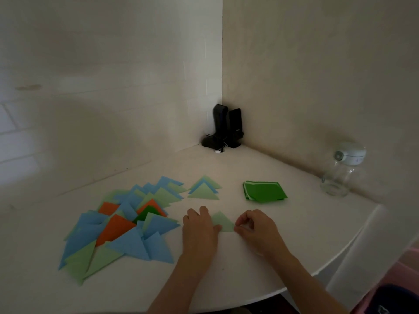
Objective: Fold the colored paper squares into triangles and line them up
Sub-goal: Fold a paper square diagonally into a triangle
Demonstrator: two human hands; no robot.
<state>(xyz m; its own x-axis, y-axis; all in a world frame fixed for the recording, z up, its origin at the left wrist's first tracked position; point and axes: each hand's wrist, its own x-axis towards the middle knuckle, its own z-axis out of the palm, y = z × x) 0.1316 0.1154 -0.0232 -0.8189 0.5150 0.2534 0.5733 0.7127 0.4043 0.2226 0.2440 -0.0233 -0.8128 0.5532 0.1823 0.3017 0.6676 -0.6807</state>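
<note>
A small light green folded triangle [222, 221] lies flat on the white table [249, 264] between my hands. My left hand [199, 230] rests flat, pressing the triangle's left corner. My right hand [256, 227] pinches its right corner with curled fingers. Behind it sits a short stack of light green and blue triangles [204, 189]. A large loose pile of blue, green and orange triangles [122, 220] spreads out at the left. A stack of dark green paper squares [264, 191] lies at the back right.
Two black speakers [226, 126] stand in the wall corner at the back. A clear glass jar with a white lid [342, 171] stands at the right near the wall. The table's curved edge runs along the front right.
</note>
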